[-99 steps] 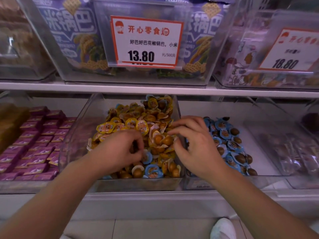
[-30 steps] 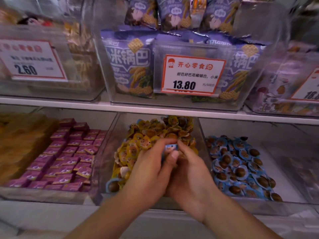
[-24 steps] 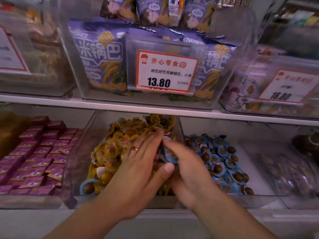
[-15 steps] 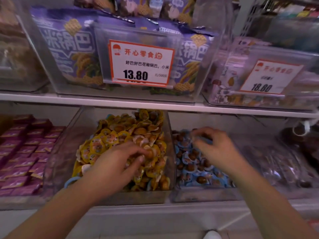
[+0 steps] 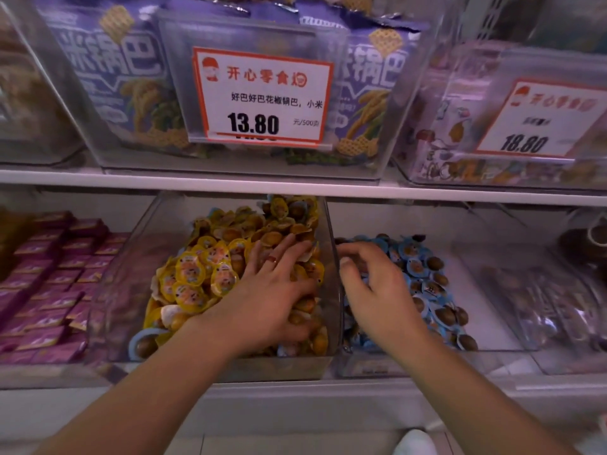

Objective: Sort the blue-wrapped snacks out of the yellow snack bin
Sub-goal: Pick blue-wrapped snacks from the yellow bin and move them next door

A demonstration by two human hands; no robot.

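The left hand (image 5: 272,290) is laid flat, fingers spread, on the yellow-wrapped snacks in the yellow snack bin (image 5: 157,257). The right hand (image 5: 371,284) is loosely curled over the neighbouring bin's blue-wrapped snacks (image 5: 423,284); whether anything is pinched cannot be told. One blue-wrapped snack (image 5: 144,343) is seen at the yellow bin's front left corner, below the left hand.

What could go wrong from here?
A blue snack sits at the yellow bin's front-left corner, away from the left hand; it could be missed. The left hand's spread fingers press into the pile and might bury other blue ones. Whether the right hand holds anything is unclear.
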